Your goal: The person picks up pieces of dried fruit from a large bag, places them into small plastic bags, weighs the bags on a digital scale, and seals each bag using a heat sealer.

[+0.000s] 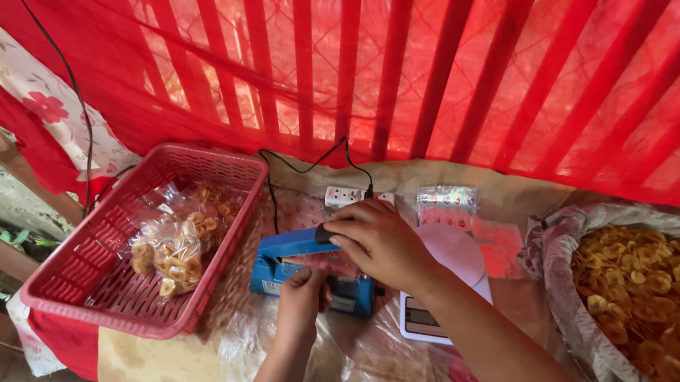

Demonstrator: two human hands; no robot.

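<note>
A blue heat sealer (282, 268) sits on the table in front of me. My right hand (379, 242) rests on top of its raised blue arm, fingers by the black knob at the arm's end. My left hand (301, 297) is closed on the edge of a clear plastic bag (343, 350) of chips at the sealer's front. The bag spreads toward me over the table; most of its contents are hidden by my arms.
A red plastic basket (67, 274) at left holds sealed bags of chips (172, 246). A white digital scale (442, 287) stands right of the sealer. A large open sack of yellow chips (658, 288) lies at far right. A power strip (344, 196) and empty bags (446, 205) lie behind.
</note>
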